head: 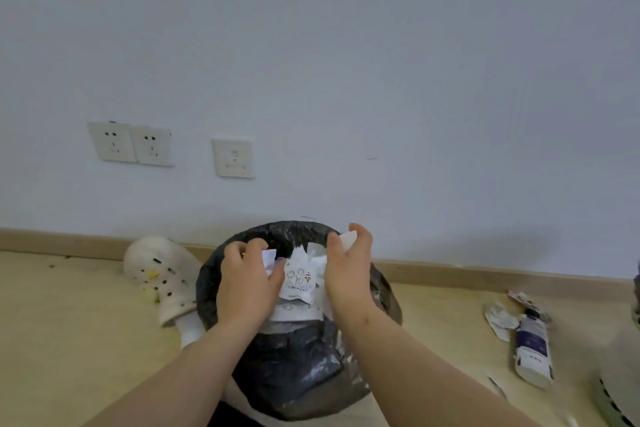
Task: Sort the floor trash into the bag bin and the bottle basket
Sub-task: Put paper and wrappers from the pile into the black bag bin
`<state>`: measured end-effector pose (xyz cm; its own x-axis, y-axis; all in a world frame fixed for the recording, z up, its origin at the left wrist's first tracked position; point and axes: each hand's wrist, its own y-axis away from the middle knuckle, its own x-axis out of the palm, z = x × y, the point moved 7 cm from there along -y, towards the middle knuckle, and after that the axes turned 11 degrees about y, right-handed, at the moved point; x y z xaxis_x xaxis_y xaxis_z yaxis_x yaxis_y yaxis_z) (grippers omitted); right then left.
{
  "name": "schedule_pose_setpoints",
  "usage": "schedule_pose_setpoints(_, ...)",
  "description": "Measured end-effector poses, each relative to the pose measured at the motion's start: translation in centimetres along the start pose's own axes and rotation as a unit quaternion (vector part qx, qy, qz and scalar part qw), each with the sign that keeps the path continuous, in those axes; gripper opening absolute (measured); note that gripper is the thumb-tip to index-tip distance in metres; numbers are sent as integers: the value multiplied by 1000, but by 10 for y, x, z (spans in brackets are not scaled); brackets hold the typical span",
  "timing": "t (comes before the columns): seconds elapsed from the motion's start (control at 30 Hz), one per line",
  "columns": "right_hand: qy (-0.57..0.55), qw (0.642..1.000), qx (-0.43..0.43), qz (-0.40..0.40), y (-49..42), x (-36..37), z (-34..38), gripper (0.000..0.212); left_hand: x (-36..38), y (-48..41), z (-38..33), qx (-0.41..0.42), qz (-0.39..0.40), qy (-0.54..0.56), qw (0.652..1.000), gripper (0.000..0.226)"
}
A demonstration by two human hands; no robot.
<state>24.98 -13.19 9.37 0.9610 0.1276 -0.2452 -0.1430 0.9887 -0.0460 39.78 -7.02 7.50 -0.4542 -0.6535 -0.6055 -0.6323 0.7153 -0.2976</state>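
A bin lined with a black bag (298,367) stands on the floor against the wall, right in front of me. Both my hands are over its mouth. My left hand (247,282) and my right hand (348,270) grip a bunch of white paper scraps and wrappers (299,279) between them; one scrap bears a small red and grey print. More white paper lies inside the bin under the bunch. A white bottle with a dark blue label (531,348) lies on the floor at the right. A grey slotted basket (620,388) shows at the right edge.
A white clog shoe with holes (157,279) lies on its side left of the bin. Crumpled wrappers (500,317) lie next to the bottle. Wall sockets (131,142) sit above the wooden skirting. The floor is pale wood.
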Motion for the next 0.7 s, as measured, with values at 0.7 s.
schedule_pose_setpoints(0.7,590,733,-19,338,-19,71,-101,51,81,-9,88,-124,345,-133,921,55)
